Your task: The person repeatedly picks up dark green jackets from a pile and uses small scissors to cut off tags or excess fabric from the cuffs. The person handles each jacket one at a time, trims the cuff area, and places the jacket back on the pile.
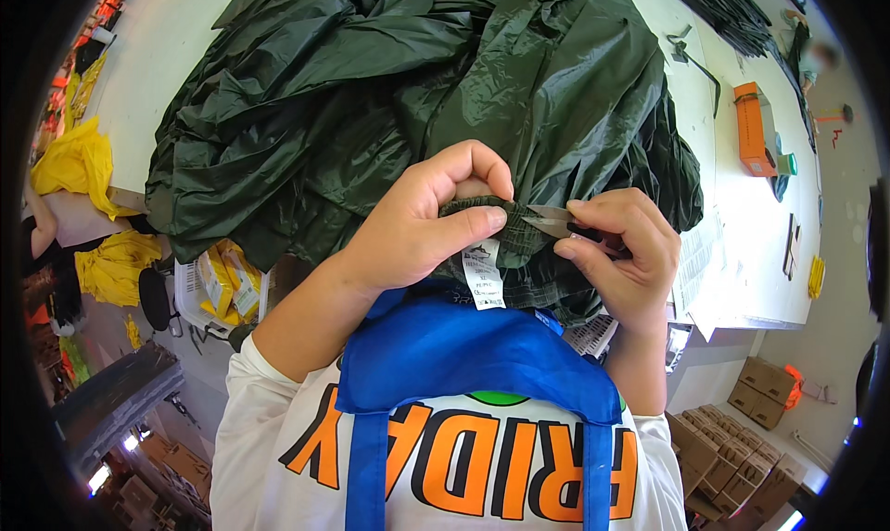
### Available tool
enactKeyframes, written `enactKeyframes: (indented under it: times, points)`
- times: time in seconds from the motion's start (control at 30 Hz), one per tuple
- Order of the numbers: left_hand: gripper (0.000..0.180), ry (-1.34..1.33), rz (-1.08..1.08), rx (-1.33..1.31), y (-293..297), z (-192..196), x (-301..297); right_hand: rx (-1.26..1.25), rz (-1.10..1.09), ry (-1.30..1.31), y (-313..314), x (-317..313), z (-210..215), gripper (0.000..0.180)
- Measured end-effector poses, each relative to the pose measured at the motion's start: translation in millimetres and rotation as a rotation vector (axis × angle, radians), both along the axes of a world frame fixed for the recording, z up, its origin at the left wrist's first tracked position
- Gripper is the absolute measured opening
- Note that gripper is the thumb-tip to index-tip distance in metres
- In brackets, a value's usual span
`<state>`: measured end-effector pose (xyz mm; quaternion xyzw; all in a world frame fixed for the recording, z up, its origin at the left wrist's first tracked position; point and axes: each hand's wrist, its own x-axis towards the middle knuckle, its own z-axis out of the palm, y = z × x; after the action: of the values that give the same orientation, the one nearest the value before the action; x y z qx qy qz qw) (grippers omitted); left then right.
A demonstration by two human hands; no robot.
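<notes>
Left hand (417, 220) pinches the dark green garment (389, 95) at its gathered hem above the white label (483, 273); right hand (623, 253) grips small snips (554, 217). Fabric heaped on the tabletop (751, 253) looks light, slick, floppy — best held at the hem.

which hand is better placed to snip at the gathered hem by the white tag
Right hand: it holds the small metal snips, tips at the gathered dark green fabric hem. Left hand is pinching that hem above the white tag.
</notes>
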<state>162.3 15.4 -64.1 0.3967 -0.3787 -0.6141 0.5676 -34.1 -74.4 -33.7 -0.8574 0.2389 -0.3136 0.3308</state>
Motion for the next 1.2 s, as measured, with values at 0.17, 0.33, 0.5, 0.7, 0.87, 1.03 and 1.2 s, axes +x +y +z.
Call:
enactKeyframes:
  times: [0.17,0.33,0.5,0.7,0.87,1.03,1.2]
  points:
    - [0.017,0.000,0.009,-0.004,0,1,0,0.014,0.016,-0.094,-2,-1,-6,0.025]
    - [0.016,-0.036,0.029,-0.035,-2,1,1,0.024,0.023,-0.051,-3,-11,-1,0.026]
    - [0.017,-0.137,0.000,0.051,1,9,1,-0.042,0.066,0.013,3,-7,6,0.026]
    - [0.017,-0.201,-0.021,0.073,0,15,1,-0.058,0.077,0.026,4,-2,7,0.025]
    - [0.016,-0.130,-0.032,0.034,0,11,3,0.055,0.018,-0.133,2,-12,-8,0.026]
    - [0.016,-0.048,-0.061,0.025,0,9,3,0.035,0.018,-0.065,4,-15,-7,0.027]
    - [0.016,0.002,-0.066,0.047,0,6,1,-0.083,0.066,-0.035,2,-10,-6,0.027]
